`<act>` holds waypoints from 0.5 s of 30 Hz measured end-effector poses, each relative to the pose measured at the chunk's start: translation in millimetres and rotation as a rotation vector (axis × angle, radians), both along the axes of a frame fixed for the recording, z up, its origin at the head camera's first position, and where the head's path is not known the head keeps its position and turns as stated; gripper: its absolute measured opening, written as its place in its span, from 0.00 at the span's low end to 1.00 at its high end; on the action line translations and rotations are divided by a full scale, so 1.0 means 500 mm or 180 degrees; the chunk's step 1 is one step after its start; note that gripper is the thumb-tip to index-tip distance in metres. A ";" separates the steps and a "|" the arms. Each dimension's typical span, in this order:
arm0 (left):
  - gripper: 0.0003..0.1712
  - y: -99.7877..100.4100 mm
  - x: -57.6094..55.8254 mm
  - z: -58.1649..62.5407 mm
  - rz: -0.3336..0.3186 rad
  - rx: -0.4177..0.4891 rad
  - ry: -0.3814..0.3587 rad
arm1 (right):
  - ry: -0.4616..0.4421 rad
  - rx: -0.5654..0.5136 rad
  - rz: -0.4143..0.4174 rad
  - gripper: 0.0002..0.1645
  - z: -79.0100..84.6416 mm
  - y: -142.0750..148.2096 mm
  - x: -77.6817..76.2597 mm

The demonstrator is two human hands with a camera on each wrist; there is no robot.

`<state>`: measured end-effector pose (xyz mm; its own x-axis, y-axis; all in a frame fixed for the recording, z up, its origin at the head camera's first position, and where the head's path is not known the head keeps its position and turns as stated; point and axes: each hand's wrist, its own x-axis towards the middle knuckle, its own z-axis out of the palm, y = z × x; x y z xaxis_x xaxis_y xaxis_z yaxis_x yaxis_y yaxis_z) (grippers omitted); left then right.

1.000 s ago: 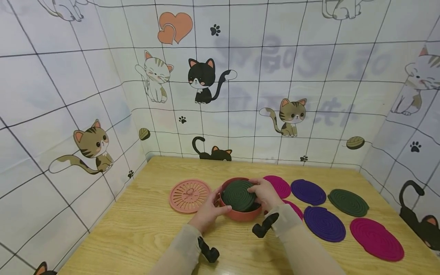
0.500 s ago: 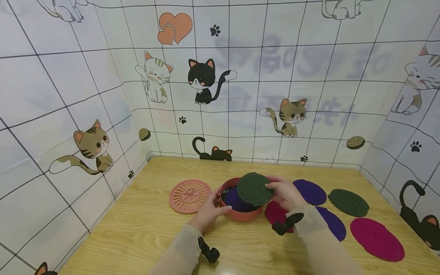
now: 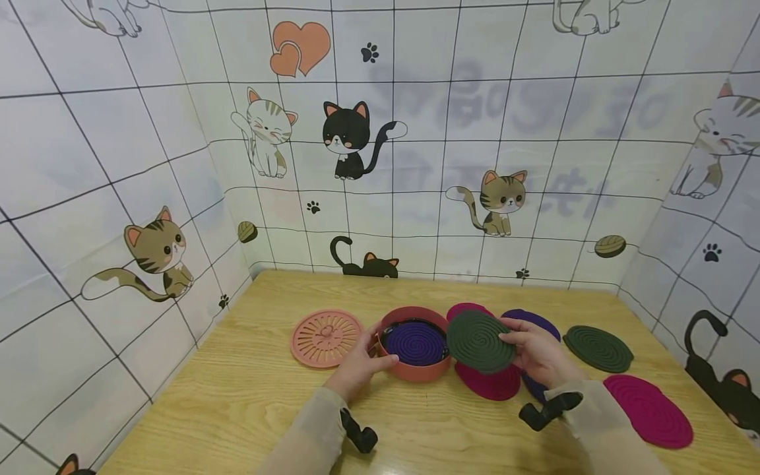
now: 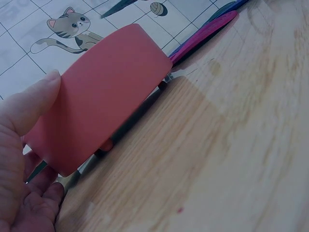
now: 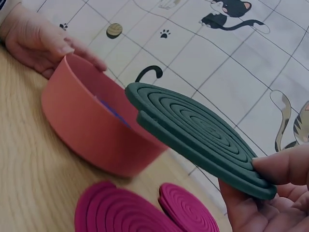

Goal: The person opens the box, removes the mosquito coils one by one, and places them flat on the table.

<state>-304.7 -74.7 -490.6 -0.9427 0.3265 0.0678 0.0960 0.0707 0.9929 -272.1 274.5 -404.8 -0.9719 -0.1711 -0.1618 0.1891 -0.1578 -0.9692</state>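
A dark green spiral coaster (image 3: 479, 340) is pinched at its right edge between the thumb and fingers of my right hand (image 3: 539, 351). It is held in the air just right of a coral round container (image 3: 415, 372). My left hand (image 3: 356, 368) grips the container's left side, its thumb against the outer wall in the left wrist view. Inside the container a purple spiral coaster (image 3: 417, 343) lies flat; anything under it is hidden. In the right wrist view the green coaster (image 5: 198, 130) is tilted, apart from the container (image 5: 96, 125).
A slotted pink lid (image 3: 326, 338) lies left of the container. Magenta coasters (image 3: 489, 384), (image 3: 469, 309) sit under and behind the held one. Further right lie purple coasters (image 3: 531, 320), a green coaster (image 3: 598, 348) and another magenta coaster (image 3: 648, 410). A cat-patterned wall backs the wooden table.
My right hand has lifted the green coaster out of the container and carried it right, uncovering the purple coaster inside. The left hand has stayed on the container.
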 end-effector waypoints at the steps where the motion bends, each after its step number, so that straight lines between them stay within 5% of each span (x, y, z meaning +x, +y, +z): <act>1: 0.49 0.000 0.000 0.001 -0.0002 0.0010 0.0007 | -0.0010 0.0009 -0.0005 0.27 -0.003 0.008 0.005; 6: 0.50 -0.001 0.004 0.009 -0.0030 0.0070 -0.0052 | -0.0061 0.0046 0.0161 0.16 -0.020 0.046 0.026; 15: 0.50 -0.002 -0.007 -0.007 0.0001 0.0016 -0.0025 | -0.0234 0.0185 0.0778 0.16 -0.069 0.094 0.066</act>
